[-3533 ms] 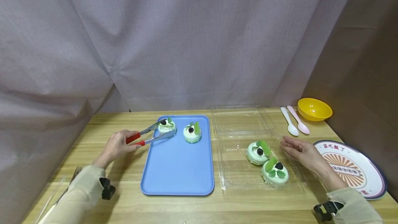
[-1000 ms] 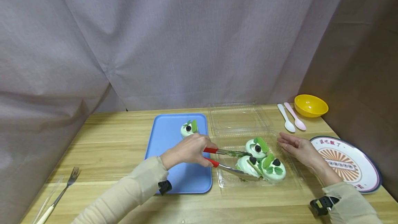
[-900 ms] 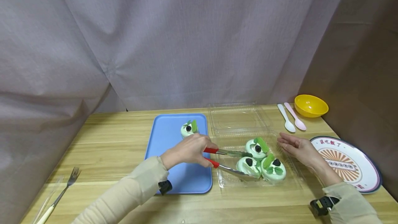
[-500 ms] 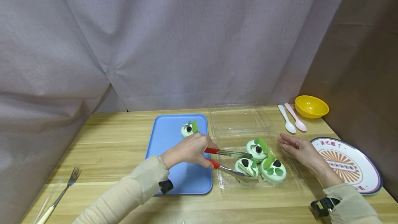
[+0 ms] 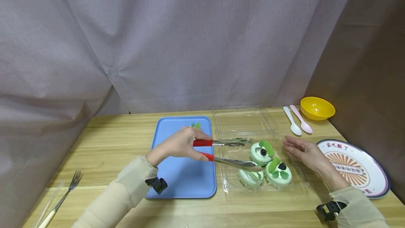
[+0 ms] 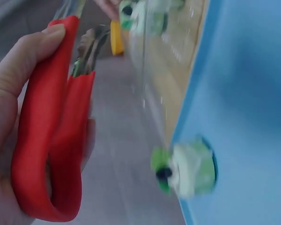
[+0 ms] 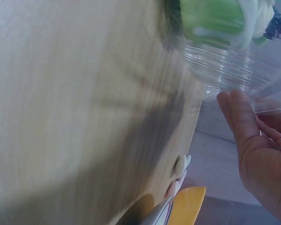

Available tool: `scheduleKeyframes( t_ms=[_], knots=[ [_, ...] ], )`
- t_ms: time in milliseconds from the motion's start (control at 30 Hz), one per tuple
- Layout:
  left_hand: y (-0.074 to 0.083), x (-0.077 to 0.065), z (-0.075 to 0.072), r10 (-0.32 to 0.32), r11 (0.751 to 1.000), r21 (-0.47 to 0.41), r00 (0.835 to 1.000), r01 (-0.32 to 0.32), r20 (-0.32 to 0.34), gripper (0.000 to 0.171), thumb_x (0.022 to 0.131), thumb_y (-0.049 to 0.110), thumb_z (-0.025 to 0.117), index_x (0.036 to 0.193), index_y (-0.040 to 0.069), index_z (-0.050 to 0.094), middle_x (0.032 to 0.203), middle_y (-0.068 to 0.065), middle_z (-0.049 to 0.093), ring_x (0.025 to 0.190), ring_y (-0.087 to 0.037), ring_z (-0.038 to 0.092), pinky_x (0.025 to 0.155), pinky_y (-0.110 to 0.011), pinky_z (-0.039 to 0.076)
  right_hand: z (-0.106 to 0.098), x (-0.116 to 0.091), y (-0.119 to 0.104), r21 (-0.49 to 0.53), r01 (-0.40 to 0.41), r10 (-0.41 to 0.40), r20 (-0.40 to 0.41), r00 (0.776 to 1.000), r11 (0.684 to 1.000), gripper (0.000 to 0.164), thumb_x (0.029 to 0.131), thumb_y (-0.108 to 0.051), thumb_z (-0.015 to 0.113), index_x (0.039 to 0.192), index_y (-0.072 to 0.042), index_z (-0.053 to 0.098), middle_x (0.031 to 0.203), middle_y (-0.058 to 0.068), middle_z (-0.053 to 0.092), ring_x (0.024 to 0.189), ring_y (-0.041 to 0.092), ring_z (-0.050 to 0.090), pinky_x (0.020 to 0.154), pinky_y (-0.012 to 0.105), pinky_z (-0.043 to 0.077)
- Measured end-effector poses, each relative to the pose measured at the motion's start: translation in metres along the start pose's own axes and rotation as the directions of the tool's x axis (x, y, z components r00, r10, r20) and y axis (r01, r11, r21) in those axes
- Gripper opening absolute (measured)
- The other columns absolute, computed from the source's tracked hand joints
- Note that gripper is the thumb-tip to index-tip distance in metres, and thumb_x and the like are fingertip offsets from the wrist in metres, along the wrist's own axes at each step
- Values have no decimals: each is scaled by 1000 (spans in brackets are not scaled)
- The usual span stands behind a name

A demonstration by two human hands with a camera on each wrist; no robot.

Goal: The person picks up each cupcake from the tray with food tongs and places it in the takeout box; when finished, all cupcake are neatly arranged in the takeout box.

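Observation:
My left hand (image 5: 180,145) holds red-handled metal tongs (image 5: 232,163), their arms spread above the left part of a clear plastic container (image 5: 226,185). Three mint-green cream cakes sit inside it: a back cake (image 5: 260,154), a right cake (image 5: 277,176) and a front-left cake (image 5: 251,177) partly covered by the lower tong arm. Nothing is gripped between the tong tips. My right hand (image 5: 305,154) has its fingers extended against the container's right side; its fingertips (image 7: 241,98) touch the plastic edge. Another cake (image 6: 192,168) stands on the blue tray (image 5: 186,184), mostly hidden behind my left hand in the head view.
The container's lid (image 5: 242,120) lies folded back. At right are a white spoon (image 5: 292,121), a pink spoon (image 5: 302,120), a yellow bowl (image 5: 317,108) and a patterned plate (image 5: 354,168). A fork (image 5: 64,198) lies at left.
The tongs carried a cake from the tray into the container, where it settled front-left. They let it go and now have drawn up and left. My right hand stays by the container.

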State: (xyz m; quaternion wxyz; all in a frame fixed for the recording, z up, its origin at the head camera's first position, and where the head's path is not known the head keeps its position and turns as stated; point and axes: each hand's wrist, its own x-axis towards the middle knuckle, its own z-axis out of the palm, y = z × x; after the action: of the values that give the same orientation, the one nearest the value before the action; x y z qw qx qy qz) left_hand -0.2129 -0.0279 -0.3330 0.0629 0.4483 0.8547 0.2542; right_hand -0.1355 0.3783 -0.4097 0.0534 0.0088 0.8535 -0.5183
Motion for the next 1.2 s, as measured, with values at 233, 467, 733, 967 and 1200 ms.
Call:
scheduleKeyframes(
  t_ms=[233,467,733,967,1200],
  knots=[
    [-46,-36,-23,-180,984,-42,954,175,-239,55,73,26,84,122,6,68,108,-9,72,91,-18,63,71,-25,48,0,0,0,10,15,-15,1,1000,1000,52,101,1,42,145,19,21,143,42,33,96,-22,52,83,11,51],
    [-94,-68,-16,-318,943,-22,884,331,-342,50,72,21,84,117,5,71,100,-11,73,77,-20,58,63,-25,42,-2,-2,1,17,12,-12,8,1000,1000,53,101,-1,42,146,18,20,144,40,31,97,-22,51,84,12,51],
    [-111,-78,-5,-364,925,-9,879,380,-309,51,72,19,85,118,3,70,97,-13,71,72,-16,51,56,-23,38,-1,0,1,6,7,-7,2,1000,1000,53,101,-1,43,145,18,21,143,41,33,96,-22,52,82,11,51],
    [-114,-76,2,-322,937,26,890,349,-322,50,70,19,86,115,1,71,94,-13,71,74,-18,57,61,-24,41,-1,0,0,-9,-17,17,-3,1000,1000,53,101,0,42,146,17,21,144,41,33,95,-23,50,83,11,51],
    [-115,-74,6,-307,938,56,897,341,-318,51,70,19,86,115,0,71,95,-14,70,72,-16,54,61,-23,41,0,0,-2,-15,-18,18,-3,1000,1000,53,101,-1,42,146,18,21,144,41,33,95,-22,51,83,12,52]
  ],
)
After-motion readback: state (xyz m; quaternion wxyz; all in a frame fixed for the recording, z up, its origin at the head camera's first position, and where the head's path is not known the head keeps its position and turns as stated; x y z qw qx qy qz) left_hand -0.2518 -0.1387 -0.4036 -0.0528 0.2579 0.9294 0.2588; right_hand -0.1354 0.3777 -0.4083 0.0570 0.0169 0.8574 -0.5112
